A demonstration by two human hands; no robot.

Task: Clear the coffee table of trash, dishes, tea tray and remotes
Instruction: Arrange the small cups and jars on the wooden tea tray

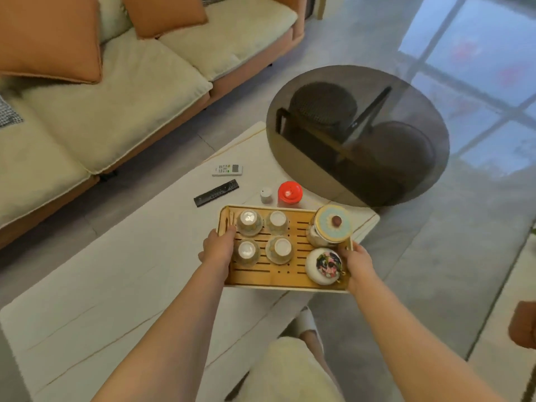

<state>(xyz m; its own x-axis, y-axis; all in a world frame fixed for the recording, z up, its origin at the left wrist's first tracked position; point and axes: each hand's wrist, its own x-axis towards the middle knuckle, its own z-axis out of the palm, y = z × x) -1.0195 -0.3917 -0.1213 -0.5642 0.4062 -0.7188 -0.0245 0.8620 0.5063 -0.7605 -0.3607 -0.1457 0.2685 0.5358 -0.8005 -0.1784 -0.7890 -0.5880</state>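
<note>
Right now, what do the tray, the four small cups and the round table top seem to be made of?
The tray looks like bamboo or light wood: warm yellow, matt, with cut drain slots. The four small cups, upside down, seem glazed ceramic: white bases with a soft shine. The round table top appears to be smoked glass: dark, and the stools under it show through. The left hand and right hand grip the tray's ends.

Tan slatted tray [261, 274]; red lid [290, 192]; black remote [216, 192]; orange cushions [49, 36].

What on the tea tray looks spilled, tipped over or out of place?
Nothing stands out. The four cups sit in two neat rows, the lidded jar stands upright, and both hands grip the tea tray by its ends.
</note>
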